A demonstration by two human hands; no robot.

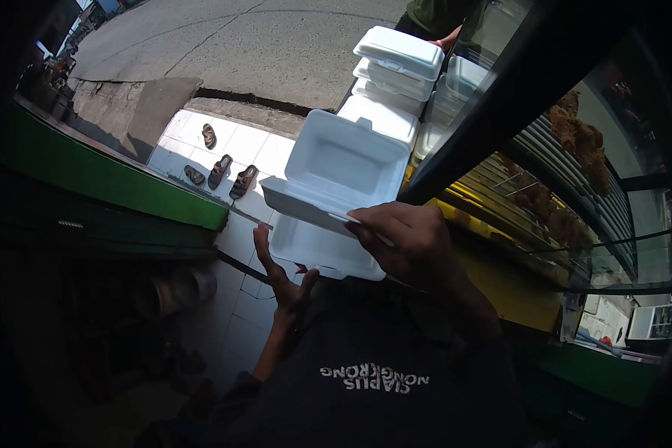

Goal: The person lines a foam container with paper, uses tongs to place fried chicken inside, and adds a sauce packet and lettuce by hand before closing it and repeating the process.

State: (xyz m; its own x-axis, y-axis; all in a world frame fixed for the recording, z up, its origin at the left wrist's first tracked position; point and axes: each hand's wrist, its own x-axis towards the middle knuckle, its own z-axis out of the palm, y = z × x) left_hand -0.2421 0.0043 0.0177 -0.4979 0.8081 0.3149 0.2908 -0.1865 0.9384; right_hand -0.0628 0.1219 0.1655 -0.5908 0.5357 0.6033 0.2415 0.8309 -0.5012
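Note:
A white foam takeaway box [325, 246] lies open in front of my body, its shallow tray facing up. My left hand [282, 280] cups the tray's near left corner, with the index finger up along the side and the thumb at the front edge. Between thumb and fingers, my right hand [407, 243] pinches the edge of a thin white foam flap [306, 204] that stands tilted over the tray. Directly beyond is another open foam section [347, 160], its hollow side facing me. The join between the flap and this section is hidden.
Closed foam boxes [399, 52] are stacked farther back, beside clear plastic containers [463, 78]. At right stands a glass display case [567, 201] with brown food on racks. Sandals [220, 170] lie on white tiles. Another person's arm [449, 39] shows behind the stack.

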